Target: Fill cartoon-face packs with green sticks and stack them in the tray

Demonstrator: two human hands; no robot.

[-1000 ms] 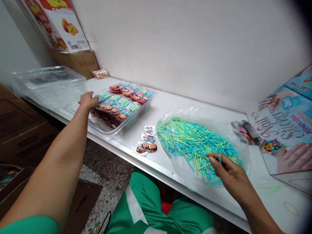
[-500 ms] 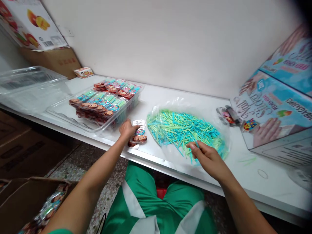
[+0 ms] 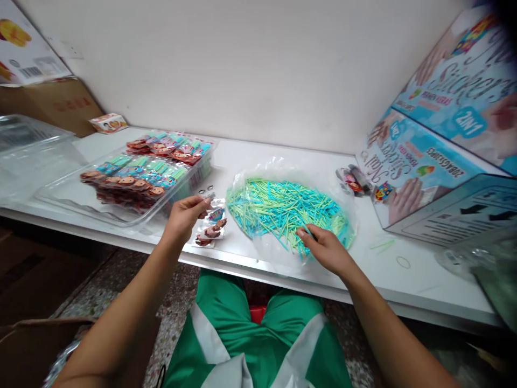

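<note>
White table (image 3: 416, 277) against a plain wall (image 3: 226, 70). Pinched at the left hand (image 3: 183, 218): one printed sachet (image 3: 217, 214), tilted. Beyond it, leftward, a clear tray (image 3: 177, 191) of packed sachets (image 3: 133, 180). Pinched in the right hand (image 3: 325, 248): a blue stick (image 3: 310, 232), beside a plastic bag (image 3: 278, 166) of green and blue sticks (image 3: 283, 210), filling the gap between hands. Farther right, printed boxes (image 3: 424, 183), blocking that side.
</note>
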